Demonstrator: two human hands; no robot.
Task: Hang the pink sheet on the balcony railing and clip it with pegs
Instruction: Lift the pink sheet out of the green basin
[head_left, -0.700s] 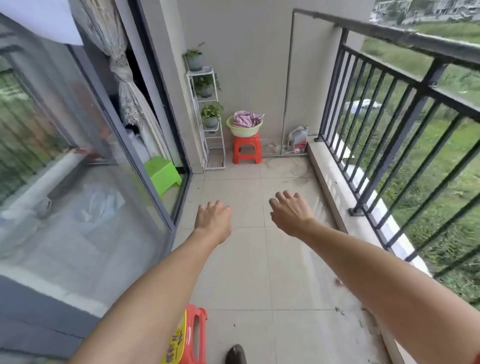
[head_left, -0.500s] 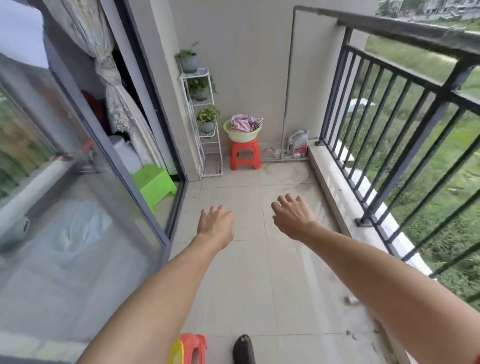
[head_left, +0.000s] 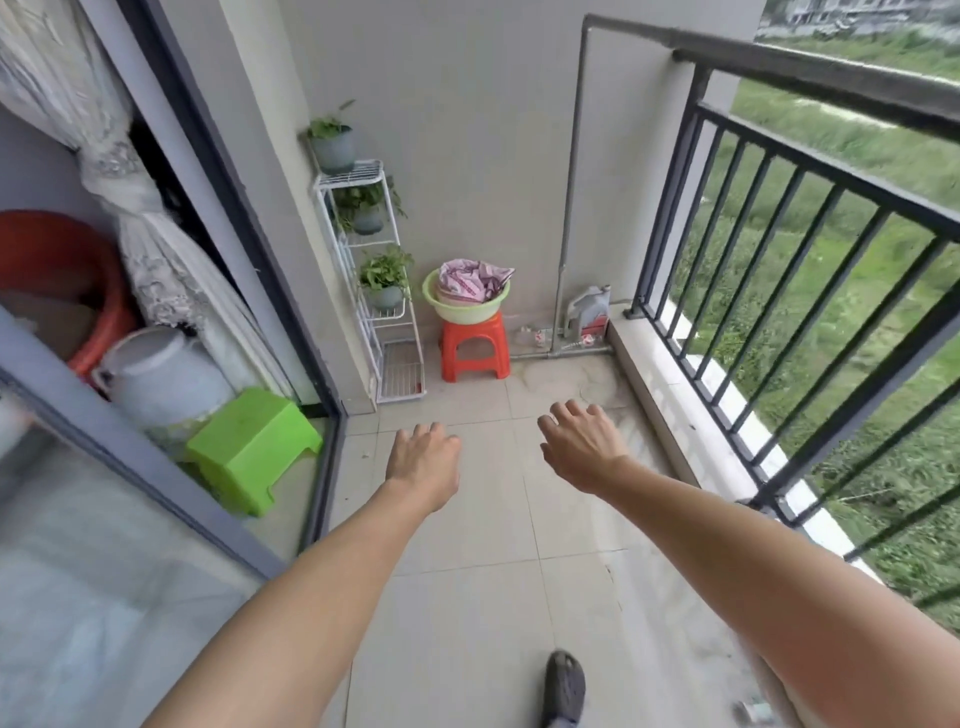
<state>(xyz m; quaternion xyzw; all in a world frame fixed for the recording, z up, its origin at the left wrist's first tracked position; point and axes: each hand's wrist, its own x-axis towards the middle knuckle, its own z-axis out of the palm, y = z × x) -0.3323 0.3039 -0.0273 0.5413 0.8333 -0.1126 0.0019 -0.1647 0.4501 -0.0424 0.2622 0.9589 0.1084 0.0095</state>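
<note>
Here, both arms reached forward over the tiled balcony floor (head_left: 467, 597). The left hand (head_left: 426, 462) and the right hand (head_left: 582, 447) held nothing, their fingers loosely spread and relaxed, the two hands apart from each other. The pink sheet (head_left: 470, 283) lay crumpled in a light green basin (head_left: 467, 312), which sat on a small red stool (head_left: 474, 345) against the far wall, well ahead of the hands. A white wire rack (head_left: 400, 358) with potted plants stood just left of that stool. The black balcony railing (head_left: 810, 78) ran along the right side. A bright green stool (head_left: 254, 447) sat by the glass door on the left, and a dark shoe (head_left: 565, 686) showed near the bottom edge.
</note>
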